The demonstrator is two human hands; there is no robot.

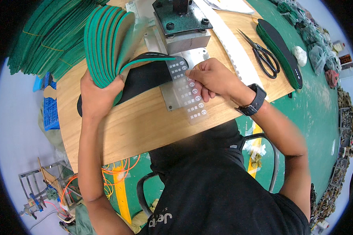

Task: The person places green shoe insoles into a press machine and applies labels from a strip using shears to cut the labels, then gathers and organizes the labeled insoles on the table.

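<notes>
Between nine and ten o'clock from the middle of my view, my left hand (102,94) is closed around a fanned bunch of green-edged insoles (102,47), their tops spreading toward eleven o'clock. Beside that hand, a black insole (141,80) lies over the wooden table (141,129) and reaches toward the metal plate (172,100) at twelve. Toward half past one, the thumb and forefinger of my right hand (215,78) pinch the edge of a clear strip (187,92) with white printed marks, which hangs down past the plate; I can't quite tell whether the strip touches the insole's tip. At twelve stands a black-topped press (180,19), and at two lie black-handled scissors (264,58), just beside a dark pile of insoles (278,51), while ten o'clock holds tied green stacks (47,39)
</notes>
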